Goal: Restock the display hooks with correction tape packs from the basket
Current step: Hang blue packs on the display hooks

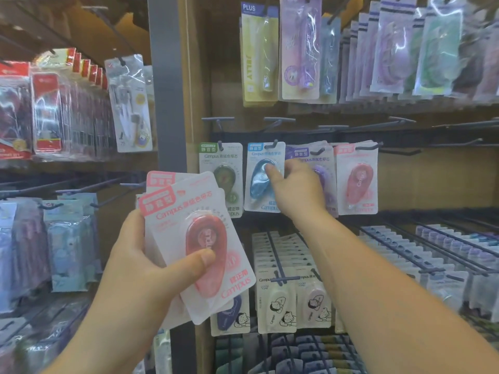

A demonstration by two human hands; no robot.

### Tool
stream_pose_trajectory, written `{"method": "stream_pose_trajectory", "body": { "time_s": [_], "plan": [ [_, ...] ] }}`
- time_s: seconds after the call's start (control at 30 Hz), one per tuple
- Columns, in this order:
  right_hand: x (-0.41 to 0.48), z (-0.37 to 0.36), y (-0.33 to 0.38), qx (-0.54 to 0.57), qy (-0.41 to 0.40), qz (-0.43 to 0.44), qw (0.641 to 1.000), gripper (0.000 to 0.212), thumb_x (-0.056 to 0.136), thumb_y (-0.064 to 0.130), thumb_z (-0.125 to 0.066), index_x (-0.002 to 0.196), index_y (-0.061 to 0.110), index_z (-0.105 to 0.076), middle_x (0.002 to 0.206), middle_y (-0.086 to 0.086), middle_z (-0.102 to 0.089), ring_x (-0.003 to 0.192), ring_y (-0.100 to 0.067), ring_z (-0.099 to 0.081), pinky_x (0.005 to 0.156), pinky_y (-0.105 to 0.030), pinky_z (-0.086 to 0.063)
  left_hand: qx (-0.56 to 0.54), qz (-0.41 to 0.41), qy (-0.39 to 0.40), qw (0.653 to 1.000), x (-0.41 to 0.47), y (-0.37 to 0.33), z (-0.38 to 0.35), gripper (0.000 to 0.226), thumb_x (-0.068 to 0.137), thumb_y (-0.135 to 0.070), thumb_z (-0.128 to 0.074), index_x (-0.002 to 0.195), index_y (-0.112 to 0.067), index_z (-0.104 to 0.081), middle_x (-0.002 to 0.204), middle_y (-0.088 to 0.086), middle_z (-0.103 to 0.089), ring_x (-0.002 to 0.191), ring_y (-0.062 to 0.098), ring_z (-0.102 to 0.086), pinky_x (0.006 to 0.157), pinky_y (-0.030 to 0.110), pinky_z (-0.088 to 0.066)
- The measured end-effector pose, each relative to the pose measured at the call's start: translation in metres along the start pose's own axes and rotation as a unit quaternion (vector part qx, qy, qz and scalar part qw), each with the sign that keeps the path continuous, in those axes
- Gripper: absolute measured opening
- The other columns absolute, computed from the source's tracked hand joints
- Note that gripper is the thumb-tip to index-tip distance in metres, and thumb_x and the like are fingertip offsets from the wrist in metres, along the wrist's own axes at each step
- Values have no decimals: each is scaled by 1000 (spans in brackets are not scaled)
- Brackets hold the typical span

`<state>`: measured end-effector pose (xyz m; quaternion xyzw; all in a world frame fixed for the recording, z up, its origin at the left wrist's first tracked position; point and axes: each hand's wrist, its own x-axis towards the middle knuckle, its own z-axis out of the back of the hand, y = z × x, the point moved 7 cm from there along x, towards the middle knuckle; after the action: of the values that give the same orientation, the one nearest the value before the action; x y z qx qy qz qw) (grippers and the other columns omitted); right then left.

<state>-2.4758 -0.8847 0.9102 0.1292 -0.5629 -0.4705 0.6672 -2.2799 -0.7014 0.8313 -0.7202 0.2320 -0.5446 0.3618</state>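
Your left hand (140,268) is clamped on a fanned stack of pink correction tape packs (199,247), thumb pressed on the red dispenser of the front one; its card reads "Campus" at top and bottom. Above and right of that stack, your right hand (294,190) grips the blue pack (260,179), also marked "Campus", hanging on its display hook (275,143). A green pack (224,176) hangs left of the blue one, a purple pack (321,168) and a pink hanging pack (356,179) to its right. Higher up hangs a yellow "PLUS" pack (259,55)
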Motion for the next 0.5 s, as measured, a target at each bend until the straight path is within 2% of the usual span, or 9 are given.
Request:
{"method": "stream_pose_trajectory", "body": {
  "time_s": [0.13, 0.2, 0.23, 0.3, 0.37, 0.43, 0.5],
  "plan": [
    [-6, -6, -6, -13, -6, 10, 1000, 36, 103, 49, -51, 123, 22, -62, 114, 3, -68, 92, -16, -58, 56, -21, -34, 2, 0, 6, 1000, -2, 2, 2, 81, 37, -37, -87, 115, -40, -67, 110, -4, -80, 94, 18, -79, 61, 26, -63],
    [-12, -13, -11, 19, -3, 3, 1000, 34, 102, 46, -55, 125, 22, -61, 111, 3, -69, 93, -17, -62, 60, -25, -42, 2, 3, 4, 1000, -3, 3, 2, 78, 36, -37, -87, 112, -41, -68, 108, -4, -80, 93, 19, -80, 61, 25, -62],
    [-15, -18, -14, 36, 0, -4, 999, 31, 101, 45, -58, 120, 22, -63, 106, 3, -69, 92, -20, -65, 65, -30, -49, 1, 6, 2, 1000, -4, 4, 1, 75, 36, -37, -87, 108, -44, -69, 107, -4, -80, 92, 19, -80, 60, 26, -63],
    [-19, -27, -23, 66, 11, -29, 997, 23, 99, 43, -60, 92, 22, -64, 86, 1, -65, 84, -27, -67, 73, -45, -60, -3, 11, 2, 1000, -5, 6, 0, 66, 36, -37, -86, 99, -49, -72, 107, -4, -81, 92, 19, -80, 61, 26, -63],
    [-23, -34, -30, 92, 33, -60, 993, 31, 102, 36, -58, 74, 22, -54, 77, -1, -58, 79, -28, -65, 73, -52, -62, -8, 15, 4, 1000, -6, 9, -1, 64, 36, -36, -86, 96, -51, -73, 107, -3, -80, 93, 19, -79, 62, 26, -63],
    [-27, -37, -33, 160, 51, -97, 981, 28, 106, 29, -52, 80, 18, -53, 85, -4, -58, 77, -27, -71, 64, -45, -63, -9, 15, 5, 1000, -7, 12, 0, 70, 36, -35, -87, 104, -46, -71, 109, -2, -80, 95, 21, -79, 64, 31, -64],
    [-33, -37, -34, 227, 57, -137, 962, 25, 109, 26, -46, 86, 15, -50, 87, -5, -58, 64, -23, -73, 50, -34, -58, -1, 15, 6, 1000, -8, 13, 1, 79, 37, -36, -88, 113, -41, -69, 112, -1, -80, 99, 22, -79, 74, 41, -63]
  ]
}}
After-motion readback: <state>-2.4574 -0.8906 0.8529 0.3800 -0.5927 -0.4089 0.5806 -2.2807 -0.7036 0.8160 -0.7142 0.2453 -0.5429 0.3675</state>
